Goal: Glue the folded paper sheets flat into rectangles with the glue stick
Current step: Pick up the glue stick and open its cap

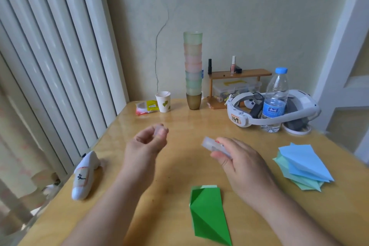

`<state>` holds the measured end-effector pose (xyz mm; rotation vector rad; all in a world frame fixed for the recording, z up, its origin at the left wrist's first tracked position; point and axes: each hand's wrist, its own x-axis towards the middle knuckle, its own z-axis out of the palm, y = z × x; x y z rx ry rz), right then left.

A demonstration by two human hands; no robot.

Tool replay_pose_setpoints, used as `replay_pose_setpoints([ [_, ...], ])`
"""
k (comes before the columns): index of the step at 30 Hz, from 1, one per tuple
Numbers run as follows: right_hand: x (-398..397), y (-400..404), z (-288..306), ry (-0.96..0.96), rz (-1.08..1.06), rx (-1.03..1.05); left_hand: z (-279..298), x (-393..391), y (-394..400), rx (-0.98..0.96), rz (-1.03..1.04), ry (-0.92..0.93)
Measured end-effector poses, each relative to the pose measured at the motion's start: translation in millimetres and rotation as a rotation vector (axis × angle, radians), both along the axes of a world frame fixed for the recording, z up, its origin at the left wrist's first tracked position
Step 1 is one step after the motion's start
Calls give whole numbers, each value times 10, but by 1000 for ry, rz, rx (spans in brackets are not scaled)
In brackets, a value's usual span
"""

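head view: saw both hands raised above the wooden table (179, 166), apart from each other. left hand (146, 144) lifted with fingers (159, 133) curled and pinching a small translucent cap (157, 127) at the tips. right hand (242, 161) gripping the glue stick (214, 146), fingers wrapped round its pale, blurred barrel, the open end pointing left toward the cap. noted a dark green folded paper sheet (207, 213) lying flat on the table near the front edge, below and between the two hands, touched by neither, with a lighter green strip showing at its top edge. spotted a pile of folded sheets (303, 166) in blue and pale green at the right side of the table, well apart from the hands. found a white bottle-shaped object (85, 175) with a dark mark lying on its side near the left edge. further back, against the wall: a paper cup (163, 101) beside a small packet (146, 107), a tall stack of tinted cups (192, 70), a small wooden shelf (239, 75) carrying little bottles, a white headset (279, 114) with a label reading 149, and a water bottle (276, 100) with a blue cap standing inside the headset's band.
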<state>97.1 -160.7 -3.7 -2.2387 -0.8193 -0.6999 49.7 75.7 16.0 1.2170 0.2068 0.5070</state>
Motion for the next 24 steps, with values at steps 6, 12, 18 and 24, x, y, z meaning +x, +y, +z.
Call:
replay_pose_setpoints([
  [6,-134,64,133,501,158,458,-339,23,218,1101,195,463],
  [12,-266,171,206,895,375,831,-263,7,161,1324,72,561],
  [18,-362,261,225,924,498,798,123,-228,-399,598,-194,16],
  [24,-377,355,159,939,485,843,112,-221,-641,138,-322,-13],
])
